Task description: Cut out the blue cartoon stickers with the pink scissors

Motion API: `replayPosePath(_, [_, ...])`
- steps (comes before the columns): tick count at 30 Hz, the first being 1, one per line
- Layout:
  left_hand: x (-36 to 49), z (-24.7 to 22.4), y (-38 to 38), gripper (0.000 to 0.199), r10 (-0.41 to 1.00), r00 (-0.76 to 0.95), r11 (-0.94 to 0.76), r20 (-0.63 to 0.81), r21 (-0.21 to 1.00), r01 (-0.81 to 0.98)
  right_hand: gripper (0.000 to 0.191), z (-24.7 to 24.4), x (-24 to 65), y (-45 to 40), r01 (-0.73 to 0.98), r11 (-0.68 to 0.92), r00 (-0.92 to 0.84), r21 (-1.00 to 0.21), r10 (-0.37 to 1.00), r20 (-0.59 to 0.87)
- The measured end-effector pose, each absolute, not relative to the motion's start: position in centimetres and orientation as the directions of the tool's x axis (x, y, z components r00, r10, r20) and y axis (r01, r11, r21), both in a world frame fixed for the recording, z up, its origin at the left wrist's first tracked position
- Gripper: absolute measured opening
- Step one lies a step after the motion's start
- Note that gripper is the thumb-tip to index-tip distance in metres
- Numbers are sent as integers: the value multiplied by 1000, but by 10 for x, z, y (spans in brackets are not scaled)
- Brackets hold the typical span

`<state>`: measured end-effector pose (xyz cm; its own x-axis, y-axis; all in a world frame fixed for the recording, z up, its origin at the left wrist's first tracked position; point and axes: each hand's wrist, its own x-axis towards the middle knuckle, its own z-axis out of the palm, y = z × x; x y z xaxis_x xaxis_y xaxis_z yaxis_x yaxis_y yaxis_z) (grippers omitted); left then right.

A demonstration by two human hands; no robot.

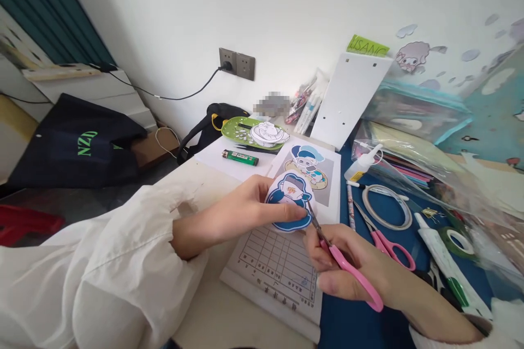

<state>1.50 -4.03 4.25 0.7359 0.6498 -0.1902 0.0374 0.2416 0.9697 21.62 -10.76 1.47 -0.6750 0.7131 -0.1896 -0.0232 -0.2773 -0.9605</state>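
My left hand (262, 207) pinches a blue and white paper cutout (291, 188) printed with a cartoon figure, thumb on its face. In my right hand (344, 256) is a pair of pink-handled scissors (352, 270). Their blades reach the cutout's right edge, close to my left thumb. Under my hands lies a pad of printed forms (270, 272). Just behind the cutout, a sheet with a coloured cartoon print (327, 158) lies flat.
A green tray (235, 130) holds an uncoloured paper cutout (269, 133); a green lighter (240, 157) lies before it. On the right are a glue bottle (362, 162), a tape ring (387, 207), second pink scissors (393, 249), a white tube (442, 256) and green tape (457, 242).
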Motion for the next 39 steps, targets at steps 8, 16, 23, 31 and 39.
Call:
replayPosePath(8, [16,41,-40,11,663,732,260,-155,965,-31,27,11,214,-107,-29,-275,-683,-961,708,-181])
replayPosePath(16, [16,37,-44,14,678,719,233,-155,972,-10,12,18,213,-111,-31,-290,-695,-957,694,-188])
replayPosePath(23, [14,37,-47,6,663,734,253,-149,967,-32,12,21,211,-113,19,-282,-684,-959,696,-219])
replayPosePath(31, [14,38,-50,4,671,736,207,-89,976,-71,13,23,208,-117,133,-225,-645,-965,720,-257])
replayPosePath(39, [14,38,-50,5,663,746,176,-66,982,-70,15,21,207,-117,146,-218,-638,-965,725,-260])
